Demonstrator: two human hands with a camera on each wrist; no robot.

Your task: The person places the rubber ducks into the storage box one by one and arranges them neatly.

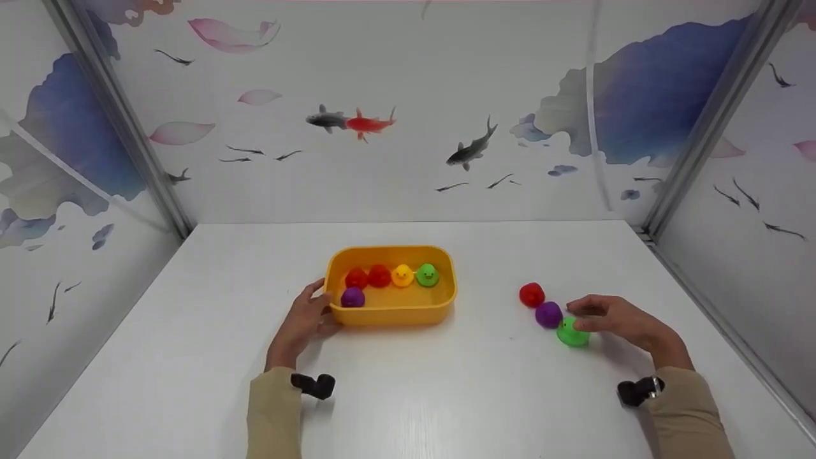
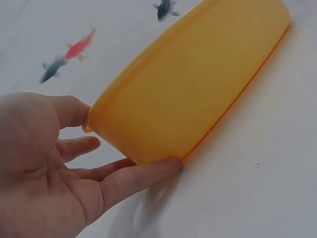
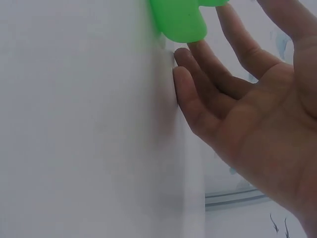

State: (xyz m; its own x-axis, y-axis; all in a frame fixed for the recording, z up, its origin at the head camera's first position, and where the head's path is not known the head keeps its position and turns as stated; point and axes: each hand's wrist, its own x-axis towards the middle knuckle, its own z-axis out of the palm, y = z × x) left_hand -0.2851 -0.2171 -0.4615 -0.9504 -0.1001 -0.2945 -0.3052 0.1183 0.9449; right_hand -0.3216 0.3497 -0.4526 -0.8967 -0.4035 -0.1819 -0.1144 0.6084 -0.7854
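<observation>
A yellow plastic basin [image 1: 392, 317] holds two red toys [image 1: 379, 276], a purple one [image 1: 352, 298], a yellow duck [image 1: 402, 275] and a green duck [image 1: 427, 275]. My left hand [image 1: 306, 319] holds the basin's near left corner, one digit at the rim and another along the base in the left wrist view. At the right, another green duck [image 1: 573, 333] sits beside a purple toy [image 1: 549, 315] and a red toy [image 1: 531, 294]. My right hand [image 1: 615, 319] reaches over that green duck with fingers spread and loosely bent; whether they touch it is hard to tell.
Everything stands on a white table [image 1: 421, 395]. Patterned panels [image 1: 408, 172] with painted fish rise behind it and at both sides. Each wrist carries a small black camera [image 1: 315, 386] over a tan sleeve [image 1: 274, 414].
</observation>
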